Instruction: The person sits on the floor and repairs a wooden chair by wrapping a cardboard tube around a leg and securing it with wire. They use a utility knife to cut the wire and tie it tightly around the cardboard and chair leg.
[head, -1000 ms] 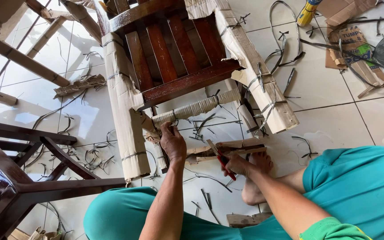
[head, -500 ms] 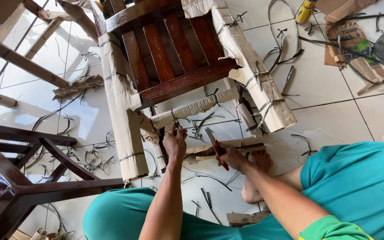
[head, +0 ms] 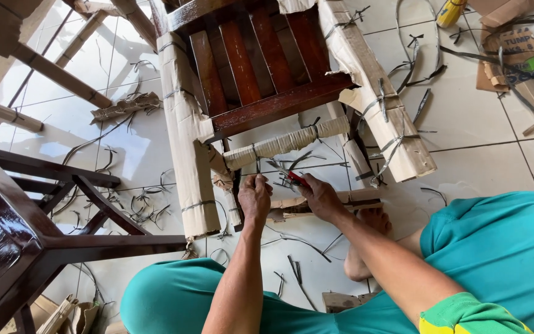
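Observation:
A dark wooden chair point(head: 261, 68) lies on the tiled floor, its legs and rails wrapped in brown paper and bound with grey plastic straps. My left hand point(head: 254, 196) pinches the end of the paper-wrapped rung point(head: 285, 143) near the left leg. My right hand point(head: 320, 196) grips red-handled pliers point(head: 290, 175), whose metal jaws point up at a strap on that rung. Both hands sit just below the rung, close together. My legs in teal trousers point(head: 495, 247) flank the work and a bare foot point(head: 366, 247) rests under the chair.
A dark glossy wooden stool frame point(head: 26, 229) stands at the left. Cut strap pieces point(head: 143, 204) and torn paper point(head: 125, 106) litter the white tiles. Cardboard scraps point(head: 517, 52) lie top right. Bare wooden furniture rails point(head: 44, 68) cross the top left.
My right hand has lifted the pliers from beside the lower wrapped rail up to the wrapped rung. My left hand has shifted slightly toward the rung.

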